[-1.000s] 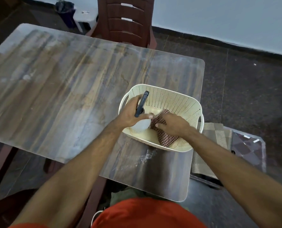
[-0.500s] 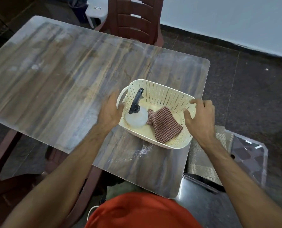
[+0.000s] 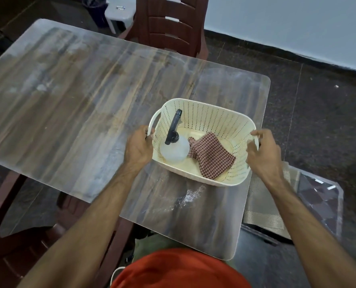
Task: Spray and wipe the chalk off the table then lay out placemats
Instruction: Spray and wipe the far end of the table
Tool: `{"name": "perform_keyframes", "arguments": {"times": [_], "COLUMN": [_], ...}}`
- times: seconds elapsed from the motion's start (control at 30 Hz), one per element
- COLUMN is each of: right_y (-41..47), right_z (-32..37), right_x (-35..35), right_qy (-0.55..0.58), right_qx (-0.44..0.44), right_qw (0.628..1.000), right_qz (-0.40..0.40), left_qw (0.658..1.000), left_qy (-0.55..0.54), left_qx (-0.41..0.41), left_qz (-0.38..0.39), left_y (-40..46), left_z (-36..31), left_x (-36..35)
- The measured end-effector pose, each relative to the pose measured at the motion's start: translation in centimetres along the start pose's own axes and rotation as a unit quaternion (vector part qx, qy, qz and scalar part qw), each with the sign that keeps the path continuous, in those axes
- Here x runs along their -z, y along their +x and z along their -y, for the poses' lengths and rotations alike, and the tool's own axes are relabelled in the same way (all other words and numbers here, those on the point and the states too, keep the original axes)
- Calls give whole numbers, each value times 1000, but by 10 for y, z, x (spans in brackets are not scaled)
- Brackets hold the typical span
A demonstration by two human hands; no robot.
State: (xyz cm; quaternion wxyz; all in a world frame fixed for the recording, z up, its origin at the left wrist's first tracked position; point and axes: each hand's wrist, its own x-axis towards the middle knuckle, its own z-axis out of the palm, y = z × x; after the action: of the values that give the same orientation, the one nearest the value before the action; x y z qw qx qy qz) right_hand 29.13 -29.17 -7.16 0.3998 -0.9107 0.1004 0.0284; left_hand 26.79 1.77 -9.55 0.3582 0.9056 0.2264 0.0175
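A cream perforated basket (image 3: 212, 117) stands on the wood-grain table (image 3: 73, 104) near its right end. Inside it lie a white spray bottle with a dark nozzle (image 3: 176, 149) and a folded brown checked cloth (image 3: 213, 156). My left hand (image 3: 138, 145) grips the basket's left handle. My right hand (image 3: 263, 153) curls around the right handle. A smear of white chalk (image 3: 188, 197) marks the table just in front of the basket. Woven beige placemats (image 3: 264, 204) lie on a low stand to the right of the table.
A dark red plastic chair (image 3: 173, 23) stands at the table's far side. A white stool (image 3: 120, 11) and a dark bin sit beyond it. Another chair is partly under the table's near left. The floor is dark stone.
My hands let go of the spray bottle and cloth inside the basket, moved outward, and now hold the basket's two handles.
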Motion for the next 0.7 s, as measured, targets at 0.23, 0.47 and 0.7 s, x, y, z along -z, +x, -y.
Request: {"name": "perform_keyframes", "arguments": {"times": [0.23, 0.47, 0.7], "right_y": [99, 181, 219], "right_z": [74, 115, 115], "right_x": [-26, -57, -76], "right_qy": [-6, -39, -58], "right_qx": [49, 57, 55], "right_qw": [999, 997, 997], "right_qz": [-9, -16, -10], "left_qw": [999, 999, 999], "left_qy": [-21, -25, -47], "left_qx": [-10, 1, 18], "left_qz": [-24, -25, -14], "left_y": [91, 182, 215], "left_z": [-7, -27, -31], "left_x": [32, 32, 20]}}
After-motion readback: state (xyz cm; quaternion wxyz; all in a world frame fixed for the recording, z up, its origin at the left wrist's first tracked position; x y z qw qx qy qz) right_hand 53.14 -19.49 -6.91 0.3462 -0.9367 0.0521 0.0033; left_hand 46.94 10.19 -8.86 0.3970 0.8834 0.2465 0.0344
